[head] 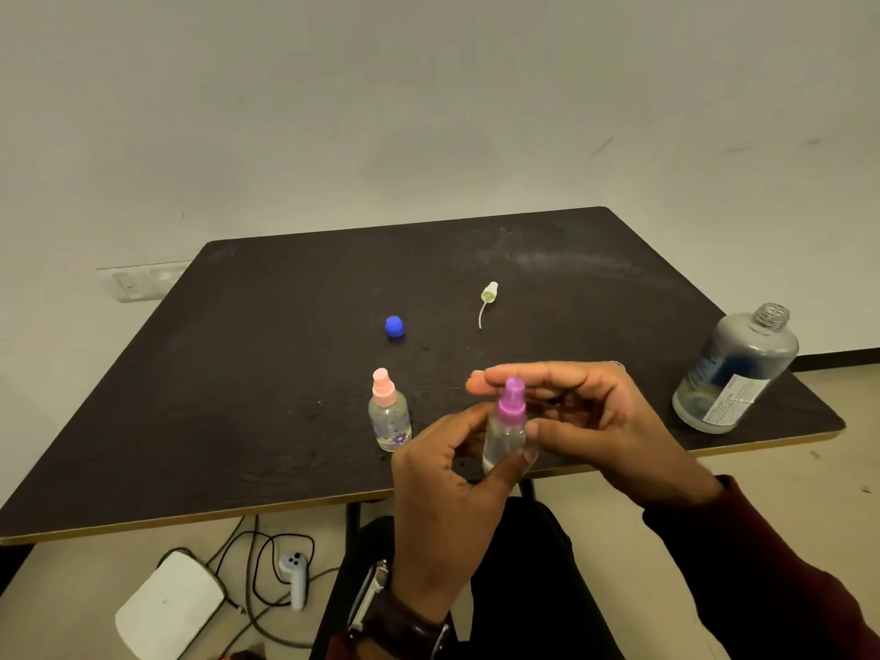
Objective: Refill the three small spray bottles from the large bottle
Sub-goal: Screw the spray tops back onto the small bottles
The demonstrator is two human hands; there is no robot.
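Low in the middle of the frame, a small clear plastic spray bottle with a purple pump top is held upright just above the near edge of the dark brown square table. The left hand grips its body from below, thumb and fingers curled round the clear part. The right hand comes in from the right, its fingers stretched out behind the purple top and its thumb against the bottle's side; whether it truly pinches the top is hard to tell from this angle.

Just left of the hands stands a second small clear spray bottle with a pink pump top and a purple flower print. Further up the frame a blue screw cap lies on the table, and to its right a pale yellow-white spray pump head with its dip tube lies on its side. At the right edge of the table stands the large clear uncapped bottle with a white label.
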